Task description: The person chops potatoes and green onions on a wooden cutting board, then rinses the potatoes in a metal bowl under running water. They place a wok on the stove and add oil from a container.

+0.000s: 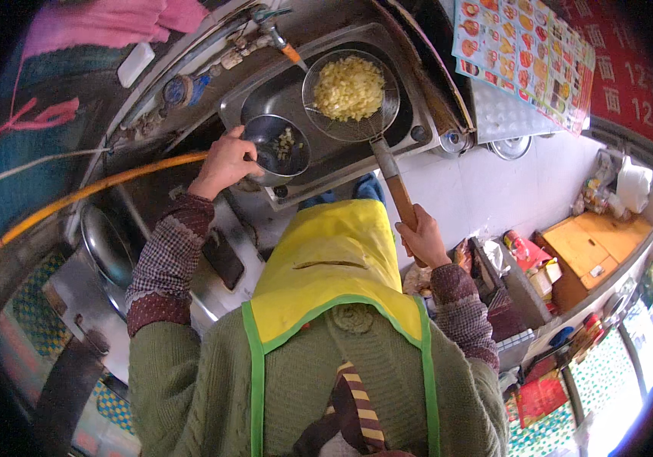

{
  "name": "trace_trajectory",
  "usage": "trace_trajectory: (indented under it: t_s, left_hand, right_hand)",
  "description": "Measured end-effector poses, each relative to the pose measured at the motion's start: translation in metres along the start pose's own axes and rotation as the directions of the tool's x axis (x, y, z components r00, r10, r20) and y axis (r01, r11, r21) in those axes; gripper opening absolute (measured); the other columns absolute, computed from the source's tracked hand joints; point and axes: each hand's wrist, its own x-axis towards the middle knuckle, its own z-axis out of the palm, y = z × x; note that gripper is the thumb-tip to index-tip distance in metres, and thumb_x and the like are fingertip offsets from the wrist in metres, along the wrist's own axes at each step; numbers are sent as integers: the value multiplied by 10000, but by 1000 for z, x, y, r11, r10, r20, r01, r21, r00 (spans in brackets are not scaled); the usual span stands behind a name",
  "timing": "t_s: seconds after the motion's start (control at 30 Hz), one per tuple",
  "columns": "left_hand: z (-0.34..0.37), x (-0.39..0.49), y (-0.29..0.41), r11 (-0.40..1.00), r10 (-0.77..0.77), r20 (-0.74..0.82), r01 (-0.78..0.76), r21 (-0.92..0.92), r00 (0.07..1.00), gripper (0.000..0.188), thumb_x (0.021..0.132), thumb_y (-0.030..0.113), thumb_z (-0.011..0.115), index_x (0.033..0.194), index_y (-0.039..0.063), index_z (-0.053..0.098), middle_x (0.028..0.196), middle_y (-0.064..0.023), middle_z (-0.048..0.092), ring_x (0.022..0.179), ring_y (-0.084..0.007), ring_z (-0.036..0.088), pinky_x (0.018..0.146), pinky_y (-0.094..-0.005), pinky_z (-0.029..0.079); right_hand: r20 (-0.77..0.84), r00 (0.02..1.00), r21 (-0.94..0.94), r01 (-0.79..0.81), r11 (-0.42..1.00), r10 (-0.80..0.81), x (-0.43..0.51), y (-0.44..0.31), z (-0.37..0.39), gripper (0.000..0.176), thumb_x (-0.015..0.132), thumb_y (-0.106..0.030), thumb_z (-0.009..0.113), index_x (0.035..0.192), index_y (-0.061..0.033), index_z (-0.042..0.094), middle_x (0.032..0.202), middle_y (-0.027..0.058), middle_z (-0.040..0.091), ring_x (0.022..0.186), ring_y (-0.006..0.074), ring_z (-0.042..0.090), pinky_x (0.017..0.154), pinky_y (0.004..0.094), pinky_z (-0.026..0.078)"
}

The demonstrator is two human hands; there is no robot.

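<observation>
My left hand (228, 163) grips the rim of a round metal bowl (261, 134), tilted over the left part of the stainless steel sink (326, 165). A few pale chopped pieces (284, 144) lie inside the bowl. In my right hand (425, 234) is the wooden handle of a wire mesh strainer (355, 132). Its basket sits over the right part of the sink, heaped with pale yellow chopped pieces (349, 88). Bowl and strainer are side by side; whether their rims touch I cannot tell.
A faucet (281, 40) reaches over the sink's back edge. An orange hose (103, 185) runs to the left. A dark phone-like object (223, 260) lies on the surface by my left sleeve. A large metal bowl (106, 245) stands at the left, a wooden cabinet (595, 240) at the right.
</observation>
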Motion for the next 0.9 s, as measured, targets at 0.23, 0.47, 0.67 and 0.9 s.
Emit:
trace_trajectory:
  t_s: [0.23, 0.47, 0.67, 0.9]
  left_hand:
    - [84, 18, -1, 917, 19, -335, -150, -369, 942, 227, 823, 203, 843, 834, 79, 653, 1637, -273, 321, 998, -358, 742, 879, -472, 572]
    - [113, 41, 32, 915, -3, -651, -260, -308, 759, 202, 867, 205, 816, 860, 135, 627, 1619, -226, 358, 992, -324, 736, 767, -437, 588]
    - [102, 47, 44, 879, -38, -743, -331, -343, 668, 202, 835, 185, 832, 873, 139, 639, 1627, -216, 356, 1192, -362, 666, 825, -430, 593]
    - [99, 45, 56, 845, -70, -801, -391, -364, 594, 188, 804, 144, 838, 876, 132, 665, 1629, -222, 354, 1331, -371, 572, 894, -428, 587]
  right_hand:
    - [-113, 984, -161, 116, 980, -136, -22, 4, 13, 282, 925, -188, 722, 1059, -20, 539, 665, 140, 630, 515, 209, 634, 502, 377, 507]
    - [-318, 790, -576, 278, 769, -524, -30, 11, 47, 196, 940, -162, 712, 1064, -71, 590, 727, 204, 655, 659, 432, 675, 558, 471, 533]
    - [-404, 710, -624, 247, 741, -577, -27, 1, 56, 172, 945, -137, 705, 1081, -87, 614, 770, 168, 680, 631, 377, 683, 535, 434, 522]
    - [-459, 675, -601, 244, 762, -578, -27, 7, 63, 180, 932, -144, 723, 1065, -98, 611, 737, 139, 653, 609, 359, 666, 531, 439, 509]
